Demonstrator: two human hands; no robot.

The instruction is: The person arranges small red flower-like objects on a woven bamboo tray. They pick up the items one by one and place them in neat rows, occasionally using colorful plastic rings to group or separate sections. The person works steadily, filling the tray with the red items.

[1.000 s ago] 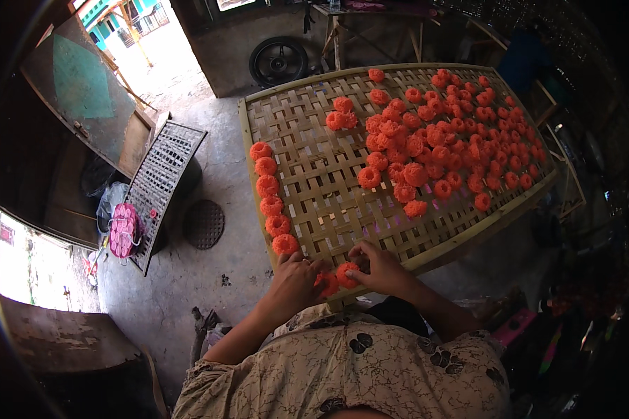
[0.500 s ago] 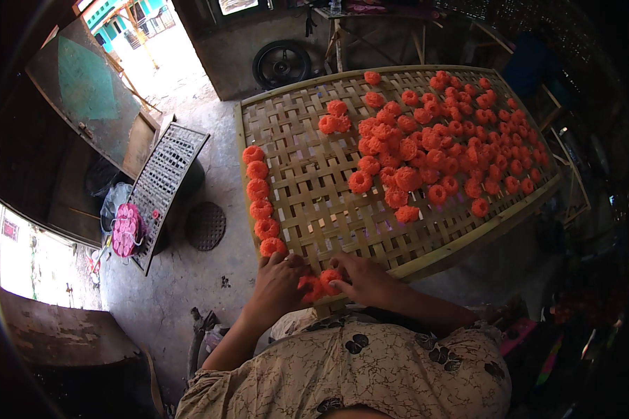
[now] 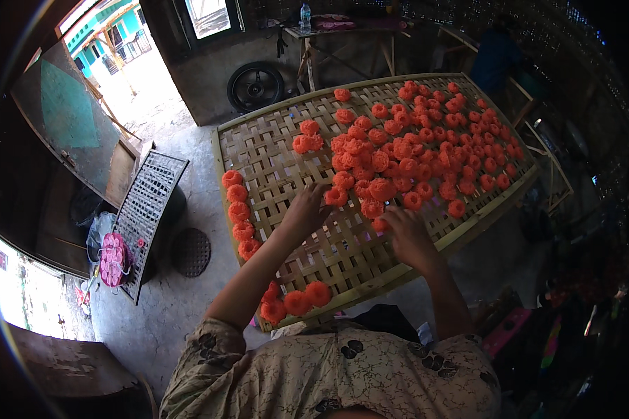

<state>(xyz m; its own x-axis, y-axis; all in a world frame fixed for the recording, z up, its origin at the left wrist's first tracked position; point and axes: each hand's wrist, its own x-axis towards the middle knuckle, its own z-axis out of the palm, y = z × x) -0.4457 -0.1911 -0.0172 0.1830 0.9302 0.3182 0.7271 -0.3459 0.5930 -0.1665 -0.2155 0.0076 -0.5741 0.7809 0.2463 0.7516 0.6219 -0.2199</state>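
Many orange noodle-like rings (image 3: 402,149) are heaped and spread over a woven bamboo tray (image 3: 279,157). My left hand (image 3: 306,213) reaches over the tray's middle, its fingers curled at the left side of an orange ring (image 3: 335,197) by the heap's near left edge. To its right, my right hand (image 3: 409,241) has its fingertips on another orange ring (image 3: 379,224), partly hidden by them. Along the tray's left edge runs a row of rings (image 3: 238,211), partly covered below by my left forearm. Several more rings (image 3: 297,302) lie at the near left corner.
A slatted rack (image 3: 150,188) stands on the floor at the left, with a pink bundle (image 3: 114,260) by its near end. A wheel (image 3: 256,87) leans on the far wall beside a small table (image 3: 349,31). Another person (image 3: 495,59) is at the far right.
Both hands have left the tray's near left corner for the heap, moving away from me and to the right. The corner rings they covered now show. The whole view has shifted slightly.
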